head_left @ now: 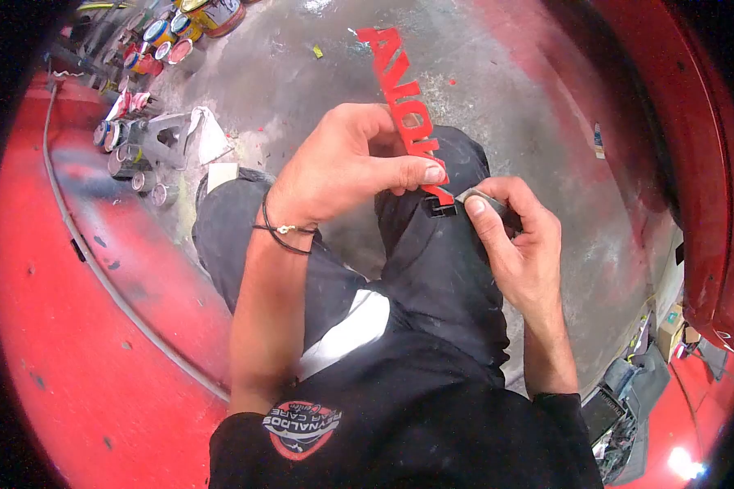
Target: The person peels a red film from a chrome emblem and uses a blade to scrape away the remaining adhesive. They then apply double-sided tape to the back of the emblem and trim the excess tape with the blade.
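Over the stained grey concrete floor (302,73), left hand (347,167) pinching the flat, red cut-out lettering (401,88) above the black-trousered knee (465,155); right hand (522,236) gripping a thin grey piece (466,195) at its near end, apparently smoothing edges. Another stroke calls for steadiness.

Two hands (347,156), one lettered strip (407,90), one grey pad (487,198), ten-plus cans (220,15)

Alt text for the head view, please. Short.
A left hand holds a strip of red cut-out lettering over the wearer's black trousers, while the right hand pinches a small grey piece by the strip's lower end. Cans cluster on the grey floor at upper left.
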`<move>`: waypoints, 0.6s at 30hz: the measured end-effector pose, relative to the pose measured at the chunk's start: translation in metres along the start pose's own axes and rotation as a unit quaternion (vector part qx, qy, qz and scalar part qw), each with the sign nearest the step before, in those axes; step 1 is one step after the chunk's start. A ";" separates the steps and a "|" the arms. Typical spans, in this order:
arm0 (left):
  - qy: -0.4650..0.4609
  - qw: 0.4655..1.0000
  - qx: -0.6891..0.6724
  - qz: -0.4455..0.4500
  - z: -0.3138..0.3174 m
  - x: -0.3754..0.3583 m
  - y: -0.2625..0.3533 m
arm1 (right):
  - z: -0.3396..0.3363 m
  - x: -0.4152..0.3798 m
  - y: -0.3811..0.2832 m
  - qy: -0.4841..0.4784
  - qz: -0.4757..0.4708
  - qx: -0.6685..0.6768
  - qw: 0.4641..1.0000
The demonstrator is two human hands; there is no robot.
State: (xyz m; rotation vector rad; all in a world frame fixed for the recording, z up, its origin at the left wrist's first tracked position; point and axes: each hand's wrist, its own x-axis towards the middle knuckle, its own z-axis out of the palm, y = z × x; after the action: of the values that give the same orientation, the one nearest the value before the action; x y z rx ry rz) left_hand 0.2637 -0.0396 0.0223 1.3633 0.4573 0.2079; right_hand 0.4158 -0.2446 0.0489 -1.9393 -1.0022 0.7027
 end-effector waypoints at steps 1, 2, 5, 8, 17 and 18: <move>0.005 1.000 -0.006 -0.005 0.000 -0.001 -0.002 | 0.002 -0.001 0.002 0.011 -0.008 -0.004 1.000; 0.009 1.000 -0.013 -0.009 0.000 -0.001 -0.004 | 0.004 -0.003 0.002 0.024 -0.016 -0.008 1.000; 0.021 0.999 -0.018 -0.016 0.001 -0.001 -0.005 | 0.008 -0.005 0.004 0.052 -0.040 -0.021 0.998; 0.020 0.999 -0.016 -0.021 0.000 0.000 -0.005 | 0.008 -0.006 0.002 0.057 -0.023 -0.010 0.998; 0.037 0.999 -0.003 -0.036 0.002 -0.001 -0.004 | 0.005 -0.004 0.005 0.052 -0.026 -0.009 0.998; 0.038 0.999 -0.003 -0.037 0.003 -0.001 -0.003 | 0.005 -0.004 0.003 0.048 -0.013 -0.006 0.999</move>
State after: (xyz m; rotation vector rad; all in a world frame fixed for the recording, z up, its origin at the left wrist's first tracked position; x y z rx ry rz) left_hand 0.2637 -0.0432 0.0201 1.3340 0.5695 0.2017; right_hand 0.4111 -0.2472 0.0440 -1.9487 -0.9714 0.5843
